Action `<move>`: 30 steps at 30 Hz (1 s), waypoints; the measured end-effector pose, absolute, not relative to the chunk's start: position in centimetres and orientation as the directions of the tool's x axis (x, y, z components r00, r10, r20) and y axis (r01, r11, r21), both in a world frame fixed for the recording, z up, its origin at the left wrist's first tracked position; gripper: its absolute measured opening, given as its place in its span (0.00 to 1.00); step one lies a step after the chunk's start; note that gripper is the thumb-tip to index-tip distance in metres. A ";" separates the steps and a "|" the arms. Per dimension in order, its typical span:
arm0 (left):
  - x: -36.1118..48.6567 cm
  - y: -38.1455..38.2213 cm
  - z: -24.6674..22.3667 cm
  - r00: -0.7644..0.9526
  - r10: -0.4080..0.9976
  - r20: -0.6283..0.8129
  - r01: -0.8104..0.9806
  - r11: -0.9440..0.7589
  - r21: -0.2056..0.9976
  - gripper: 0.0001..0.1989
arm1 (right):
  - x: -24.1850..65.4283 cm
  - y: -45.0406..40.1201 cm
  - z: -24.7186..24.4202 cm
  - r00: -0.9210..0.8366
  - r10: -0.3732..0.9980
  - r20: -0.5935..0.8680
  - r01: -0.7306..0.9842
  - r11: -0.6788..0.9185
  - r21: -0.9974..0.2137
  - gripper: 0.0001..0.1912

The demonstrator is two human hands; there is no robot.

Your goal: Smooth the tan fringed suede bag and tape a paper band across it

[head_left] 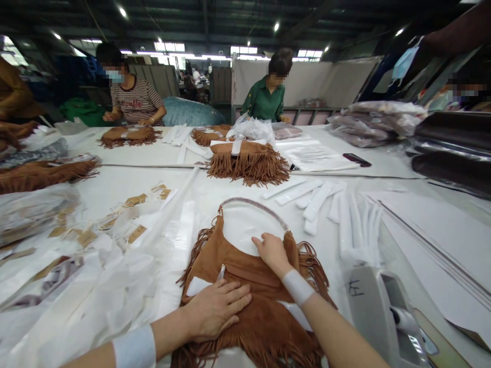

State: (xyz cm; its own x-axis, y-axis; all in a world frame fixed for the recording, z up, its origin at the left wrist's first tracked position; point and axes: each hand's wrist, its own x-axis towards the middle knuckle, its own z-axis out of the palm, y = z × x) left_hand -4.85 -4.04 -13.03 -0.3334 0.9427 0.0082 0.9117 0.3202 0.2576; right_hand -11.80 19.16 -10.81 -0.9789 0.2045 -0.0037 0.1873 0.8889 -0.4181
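Observation:
A brown suede bag with long fringes lies flat in front of me, its wrapped handle arched away from me. My left hand rests flat on the bag's front, fingers extended, below a small zipper pull. Near the right end of the bag's opening is my right hand, its fingers apart and holding nothing. Pieces of white sheet show on the bag's left side and under my right forearm. Both wrists have white bands.
Brown tags and white wrapping lie left. White strips and a grey tape dispenser are right. Another fringed bag lies ahead. Across the table, one person wears stripes, another a green shirt.

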 end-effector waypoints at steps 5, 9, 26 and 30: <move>-5.0 -4.0 -13.3 -0.331 0.942 0.050 0.912 0.306 0.274 0.29 | -15.3 17.5 -13.7 -0.963 0.265 -0.051 0.259 0.853 -0.454 0.12; -5.2 -4.1 -13.4 -0.337 0.940 0.056 0.904 0.306 0.300 0.28 | -15.7 18.1 -14.6 -0.973 0.220 -0.066 0.217 0.781 -0.585 0.06; -5.3 -4.1 -13.5 -0.345 0.937 0.051 0.889 0.308 0.339 0.25 | -20.6 18.2 -9.9 -0.973 0.187 0.136 0.012 0.629 -0.777 0.06; -5.2 -4.2 -13.9 -0.349 0.935 0.070 0.895 0.310 0.322 0.25 | -14.7 15.9 -6.0 -0.973 0.073 0.218 -0.121 0.642 -0.758 0.14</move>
